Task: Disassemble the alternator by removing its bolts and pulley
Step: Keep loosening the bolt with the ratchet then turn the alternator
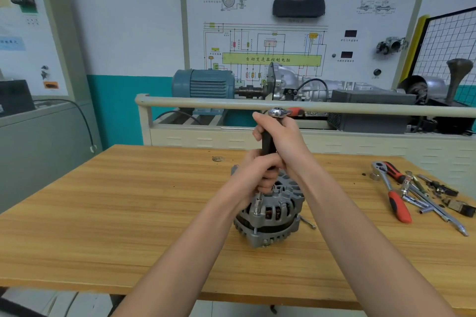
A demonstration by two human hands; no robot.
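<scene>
A grey finned alternator (273, 216) stands on the wooden table (128, 201), near its middle. A tall driver tool rises from it: a black shaft (267, 143), a chrome ratchet head (276, 112) with a red handle on top, and a chrome socket extension (258, 204) reaching down to a bolt at the alternator's near left rim. My right hand (280, 139) grips the black shaft just under the ratchet head. My left hand (257, 174) grips the tool lower down, right above the alternator. A loose long bolt (307, 222) lies beside the alternator on its right.
At the table's right end lie a red-handled ratchet (394, 198), chrome extensions and bars (435, 210) and several small parts (453, 203). Behind the table stands a training bench with a beige rail (206, 103), a blue motor (203, 83) and a gearbox.
</scene>
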